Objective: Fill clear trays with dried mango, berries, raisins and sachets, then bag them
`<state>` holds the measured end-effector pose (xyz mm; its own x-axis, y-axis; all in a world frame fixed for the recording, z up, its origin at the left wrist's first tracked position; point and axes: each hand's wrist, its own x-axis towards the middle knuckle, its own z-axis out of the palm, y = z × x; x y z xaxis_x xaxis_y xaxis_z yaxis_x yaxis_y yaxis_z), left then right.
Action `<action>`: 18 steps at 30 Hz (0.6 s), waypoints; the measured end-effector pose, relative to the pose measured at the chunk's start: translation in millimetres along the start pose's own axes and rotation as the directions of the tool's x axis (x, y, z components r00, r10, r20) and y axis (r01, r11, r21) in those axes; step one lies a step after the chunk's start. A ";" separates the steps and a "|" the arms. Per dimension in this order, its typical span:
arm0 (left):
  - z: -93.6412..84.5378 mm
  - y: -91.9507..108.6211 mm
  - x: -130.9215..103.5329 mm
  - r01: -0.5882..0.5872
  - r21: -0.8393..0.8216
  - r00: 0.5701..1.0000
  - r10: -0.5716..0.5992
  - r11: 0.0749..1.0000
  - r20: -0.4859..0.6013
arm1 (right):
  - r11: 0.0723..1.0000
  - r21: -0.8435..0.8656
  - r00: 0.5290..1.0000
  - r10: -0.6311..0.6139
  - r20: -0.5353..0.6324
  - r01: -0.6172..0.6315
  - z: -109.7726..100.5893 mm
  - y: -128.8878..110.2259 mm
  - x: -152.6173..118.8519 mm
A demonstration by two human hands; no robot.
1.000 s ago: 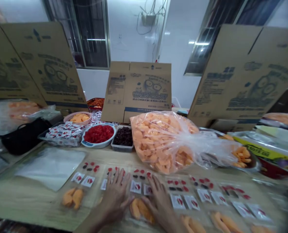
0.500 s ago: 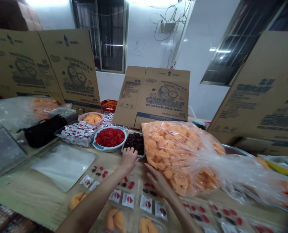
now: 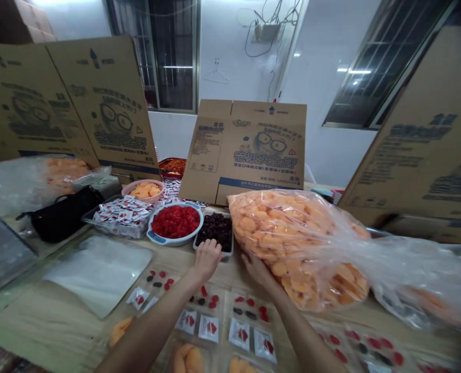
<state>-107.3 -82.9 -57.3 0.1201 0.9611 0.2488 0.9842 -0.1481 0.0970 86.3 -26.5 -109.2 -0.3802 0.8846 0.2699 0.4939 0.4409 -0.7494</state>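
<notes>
The table (image 3: 24,321) runs across the whole view, with tall printed cartons (image 3: 261,145) standing along its back. A big clear bag (image 3: 292,233) of orange puffs lies right of centre, its loose plastic trailing off to the right. A stack of pale sheets (image 3: 102,272) lies flat on the left, in front of a black case (image 3: 65,215). In a row behind the sheets stand a clear tray (image 3: 94,224) heaped with sachets, a bowl (image 3: 170,241) of red pieces and, just beside the bag, a tub (image 3: 228,255) of dark pieces. A pink basket (image 3: 148,199) of orange puffs sits behind the tray and bowl. Shallow clear packs (image 3: 208,357) line the near side, in front of the person. The left hand (image 3: 209,259) is bent over the tub's front rim, fingers curled and narrow; whether they pinch anything, one cannot tell. The right hand (image 3: 258,270) reaches along the bag's lower left side, fingers stretched out, their tips hard to make out. Two sachets (image 3: 239,334) lie in a pack between the arms, above an orange puff (image 3: 241,364) and below small red pieces (image 3: 250,302) and dark pieces (image 3: 250,315).
</notes>
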 end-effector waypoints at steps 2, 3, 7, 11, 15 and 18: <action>-1.5 -0.6 -3.0 0.002 0.010 1.000 -0.002 1.000 0.004 | 1.000 0.018 1.000 0.013 0.000 -0.013 -2.0 0.0 12.2; -2.5 -1.1 -4.2 0.003 0.014 1.000 -0.003 1.000 0.005 | 0.999 0.028 1.000 0.020 0.000 -0.020 -2.6 -0.4 18.2; -9.5 0.2 -8.0 0.024 0.023 1.000 -0.024 0.999 0.004 | 0.996 0.069 0.998 0.052 0.022 -0.054 -1.6 -9.4 31.6; -15.3 22.1 -12.1 0.024 -0.181 0.987 -0.052 0.983 -0.153 | 0.993 0.114 0.997 0.024 0.075 -0.032 1.4 -34.8 8.0; -11.3 67.4 -8.0 0.091 -0.829 0.962 -0.263 0.551 -0.069 | 0.990 0.143 0.983 -0.038 0.178 0.012 -14.2 -66.1 -47.5; -6.2 97.9 5.1 0.250 -0.957 0.925 -0.255 -0.146 0.281 | 0.999 0.027 0.971 0.014 0.238 -0.021 -45.9 -78.6 -87.6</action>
<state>-11.2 -94.0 -40.6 -0.1033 0.9925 -0.0650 -0.2378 0.0388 0.9705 116.7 -131.7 -46.2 -0.5489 0.8289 0.1078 0.4803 0.4183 -0.7709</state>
